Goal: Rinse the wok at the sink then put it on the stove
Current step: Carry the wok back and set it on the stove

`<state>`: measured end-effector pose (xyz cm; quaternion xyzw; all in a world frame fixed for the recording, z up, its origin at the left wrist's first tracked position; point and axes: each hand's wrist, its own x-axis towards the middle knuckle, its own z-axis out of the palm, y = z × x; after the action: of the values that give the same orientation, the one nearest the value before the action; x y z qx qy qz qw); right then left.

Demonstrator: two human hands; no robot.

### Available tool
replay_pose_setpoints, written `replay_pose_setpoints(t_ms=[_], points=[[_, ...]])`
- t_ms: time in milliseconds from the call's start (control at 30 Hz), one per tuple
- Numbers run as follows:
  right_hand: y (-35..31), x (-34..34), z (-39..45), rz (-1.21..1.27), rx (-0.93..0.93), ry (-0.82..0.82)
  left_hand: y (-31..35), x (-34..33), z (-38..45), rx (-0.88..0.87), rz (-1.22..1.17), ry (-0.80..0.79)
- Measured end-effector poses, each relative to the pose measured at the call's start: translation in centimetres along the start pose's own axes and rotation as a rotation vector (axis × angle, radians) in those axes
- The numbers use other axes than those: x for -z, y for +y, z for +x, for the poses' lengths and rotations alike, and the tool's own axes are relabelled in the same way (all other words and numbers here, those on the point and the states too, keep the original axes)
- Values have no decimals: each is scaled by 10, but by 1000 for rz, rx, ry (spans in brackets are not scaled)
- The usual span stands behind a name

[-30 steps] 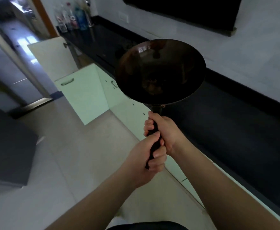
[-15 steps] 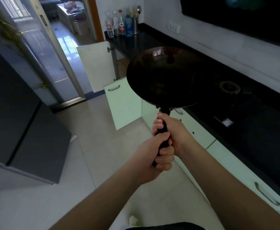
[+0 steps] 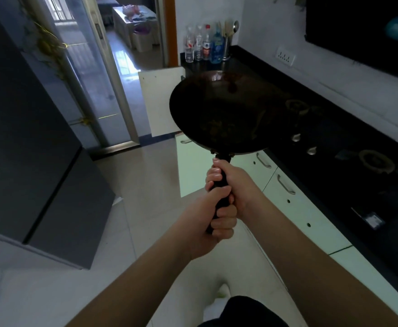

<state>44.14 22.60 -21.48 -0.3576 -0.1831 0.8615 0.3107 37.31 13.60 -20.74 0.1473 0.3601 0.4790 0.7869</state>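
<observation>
Since the earlier frame the view has swung right, so both burners of the stove now show at the right of the frame, and the wok has come over the worktop's near edge. Both hands keep a clenched grip on the black handle at centre frame: the right hand grasps it higher, near the bowl, and the left hand wraps it below, touching the right. Dark and held in the air, the wok tilts its open side toward the camera, overlapping the stove's left burner. White cabinets run beneath the worktop. Bottles stand at its far end, upper centre. A doorway opens at upper left.
</observation>
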Motion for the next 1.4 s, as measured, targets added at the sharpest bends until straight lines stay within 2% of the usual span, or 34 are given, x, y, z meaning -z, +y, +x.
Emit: replay_pose_setpoints(t_ms=[300,667,1067,1400], points=[[-57,-16,121,-12,-15,-25,89,38,96,27,21,55],[-147,-41,244,1,-25,-22,201,50,201,61,-8,38],[-189,-80,372,51,52,137,310,119,291,174,-35,-101],[-214,-126,452,243,164,237,409,162,342,313,168,-149]])
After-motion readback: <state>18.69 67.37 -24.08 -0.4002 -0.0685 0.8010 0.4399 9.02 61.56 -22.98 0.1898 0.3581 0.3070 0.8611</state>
